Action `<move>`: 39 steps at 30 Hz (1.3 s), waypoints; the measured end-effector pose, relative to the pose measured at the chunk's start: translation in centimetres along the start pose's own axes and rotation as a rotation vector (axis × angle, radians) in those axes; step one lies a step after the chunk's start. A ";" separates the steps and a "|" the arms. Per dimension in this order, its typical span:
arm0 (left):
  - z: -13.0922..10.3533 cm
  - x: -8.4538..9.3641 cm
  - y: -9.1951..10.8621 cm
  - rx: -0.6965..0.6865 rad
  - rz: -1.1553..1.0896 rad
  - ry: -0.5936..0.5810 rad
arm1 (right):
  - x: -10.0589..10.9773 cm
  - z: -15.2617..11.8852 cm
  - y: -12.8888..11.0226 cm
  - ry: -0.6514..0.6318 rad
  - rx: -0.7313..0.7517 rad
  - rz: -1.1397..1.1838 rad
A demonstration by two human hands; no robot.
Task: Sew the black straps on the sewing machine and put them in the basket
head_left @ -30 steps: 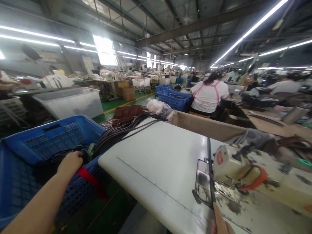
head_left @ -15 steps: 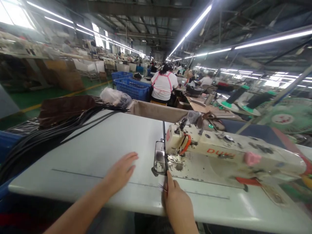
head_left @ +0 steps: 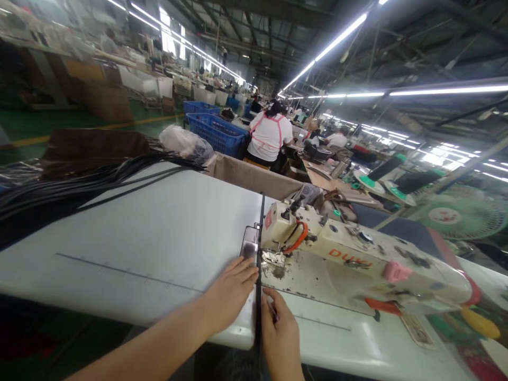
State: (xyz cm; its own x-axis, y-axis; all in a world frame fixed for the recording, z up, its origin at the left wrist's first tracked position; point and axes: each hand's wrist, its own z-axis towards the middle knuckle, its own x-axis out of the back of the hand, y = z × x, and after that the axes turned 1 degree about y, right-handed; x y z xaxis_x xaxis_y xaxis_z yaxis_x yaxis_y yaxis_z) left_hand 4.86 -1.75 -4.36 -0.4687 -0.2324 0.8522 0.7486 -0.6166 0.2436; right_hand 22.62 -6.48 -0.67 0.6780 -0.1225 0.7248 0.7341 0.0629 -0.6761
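Observation:
A long narrow black strip (head_left: 259, 307) runs front to back past the needle area of a white sewing machine (head_left: 337, 254) and over the table's front edge. My left hand (head_left: 234, 288) lies flat beside it, fingers stretched out, their tips at the metal plate (head_left: 250, 244) and the strip's left side. Just right of the strip is my right hand (head_left: 278, 323), its fingers curled around a small dark metal tool (head_left: 273, 312), mostly hidden by the fingers.
Many black strips (head_left: 119, 177) hang over the left side of the white table (head_left: 166, 222). Behind stand a beige bin (head_left: 246, 177), blue baskets (head_left: 218, 135) and a seated person (head_left: 268, 132). A green fan (head_left: 464, 211) and thread cones (head_left: 383, 172) are at right.
My left hand has moved right, from the open tabletop to the strip by the metal plate. My right hand's index finger has drawn back from the strip and curled. The view has shifted and tilted.

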 end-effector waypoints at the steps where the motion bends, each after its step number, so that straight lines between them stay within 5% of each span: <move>1: 0.0 0.1 0.2 0.008 0.022 0.003 | 0.1 0.2 -0.1 0.001 -0.025 0.063; 29: -0.1 -0.6 0.5 0.001 0.110 0.083 | 0.0 0.5 0.9 0.000 -0.022 0.263; 39: -0.2 -0.9 0.3 0.034 0.100 0.025 | -0.2 0.4 1.4 -0.007 -0.001 0.260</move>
State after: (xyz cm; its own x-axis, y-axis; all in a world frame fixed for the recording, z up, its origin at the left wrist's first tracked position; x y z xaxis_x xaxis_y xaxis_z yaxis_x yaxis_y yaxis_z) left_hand 5.36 -1.89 -5.16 -0.4022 -0.3100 0.8615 0.8072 -0.5641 0.1739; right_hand 23.52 -6.00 -1.76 0.8441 -0.0959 0.5276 0.5353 0.0906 -0.8398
